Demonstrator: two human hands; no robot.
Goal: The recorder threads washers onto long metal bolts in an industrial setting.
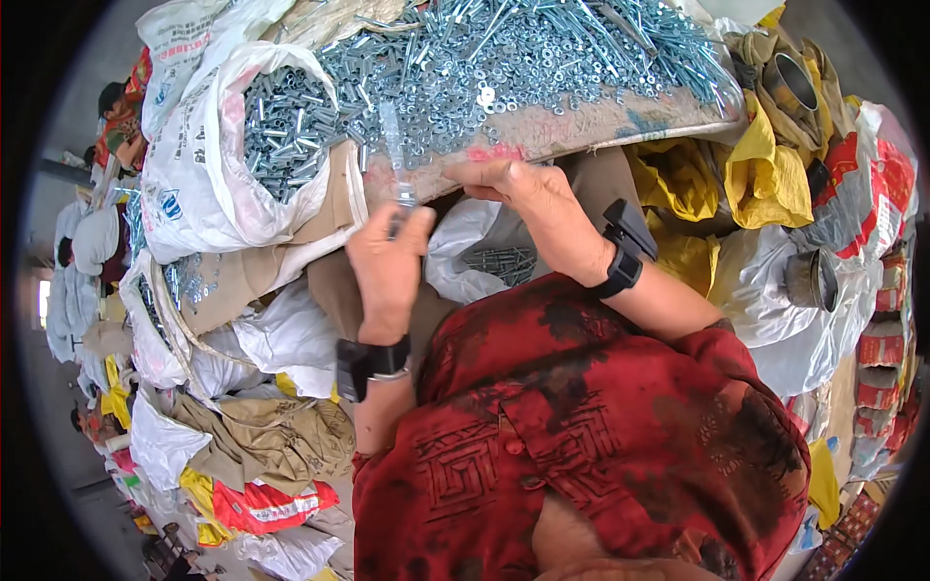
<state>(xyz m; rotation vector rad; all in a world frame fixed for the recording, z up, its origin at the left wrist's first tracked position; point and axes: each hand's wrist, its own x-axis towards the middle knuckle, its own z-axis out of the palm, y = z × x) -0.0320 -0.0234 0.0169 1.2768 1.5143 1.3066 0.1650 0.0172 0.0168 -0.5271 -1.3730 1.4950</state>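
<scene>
My left hand (386, 261) is closed round the lower end of a long silvery bolt (391, 136), which points up and away over the table's near edge. Motion blurs the bolt, and a collar or nut seems to sit near my fingers. Just to the right, my right hand (542, 198) reaches leftward with its fingers stretched out and apart from the bolt. Nothing shows in it, though its palm side is hidden. Beyond both hands lies a wide spread of loose nuts (436, 102), with metal sleeves (300, 111) heaped at the left and long threaded rods (668, 48) at the far right.
A white woven sack (184, 194) stands at the table's left, its mouth folded open around sleeves. Below the edge, a white bag (455, 261) holds dark bolts. Yellow sacks (765, 174) and a metal can (811, 281) are at the right. Other people (121, 126) sit far left.
</scene>
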